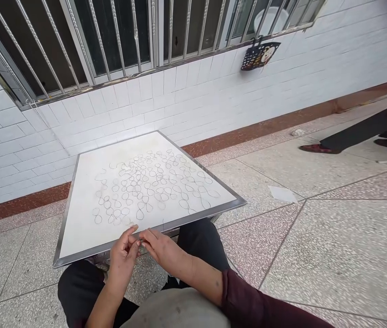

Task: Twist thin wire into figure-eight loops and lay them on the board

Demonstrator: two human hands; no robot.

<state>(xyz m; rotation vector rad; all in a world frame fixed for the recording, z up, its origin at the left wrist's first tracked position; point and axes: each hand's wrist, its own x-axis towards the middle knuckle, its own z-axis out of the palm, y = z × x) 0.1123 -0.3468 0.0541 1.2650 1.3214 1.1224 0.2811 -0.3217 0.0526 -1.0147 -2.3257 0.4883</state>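
My left hand and my right hand meet fingertip to fingertip just off the near edge of a white board with a grey metal frame. Thumb and fingers are pinched on both sides, around something too thin and small to make out. Part of it is hidden behind the fingers. Many fine dark loops, shaped like figure eights, lie spread over the board, most of them beyond my hands. A thin dark strand shows at the near edge, beside my right hand.
A white tiled wall with barred windows stands behind the board. A dark patterned bag hangs from the bars. At right are another person's legs and shoes. A white sheet lies on the stone floor.
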